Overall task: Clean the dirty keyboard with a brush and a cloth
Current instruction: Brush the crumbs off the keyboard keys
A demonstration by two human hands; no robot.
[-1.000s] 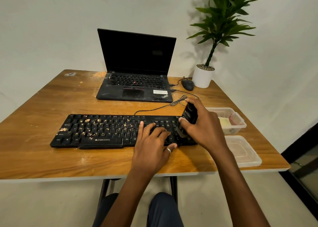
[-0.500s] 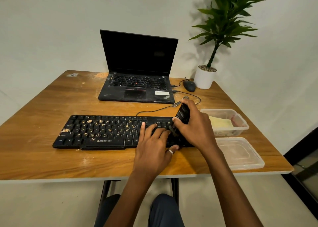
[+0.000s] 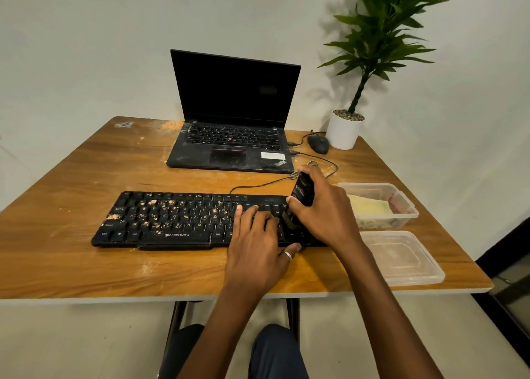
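A black keyboard (image 3: 172, 220) lies across the wooden table (image 3: 71, 264), its left and middle keys strewn with tan crumbs. My right hand (image 3: 324, 215) grips a black brush (image 3: 301, 195), whose bristles touch the keys at the keyboard's right end. My left hand (image 3: 258, 241) rests on the keys just left of the brush, fingers spread and fairly straight, thumb at the keyboard's front edge. A pale yellow cloth (image 3: 368, 206) lies inside a clear plastic tub (image 3: 401, 199) to the right.
An open black laptop (image 3: 232, 137) stands behind the keyboard. A mouse (image 3: 318, 144) and a white potted plant (image 3: 344, 131) sit at the back right. A clear lid (image 3: 401, 258) lies at the front right corner. The keyboard's cable (image 3: 258, 184) runs toward the laptop.
My right hand with the brush has shifted a little to the left along the keyboard's right end. The left hand stays on the keys.
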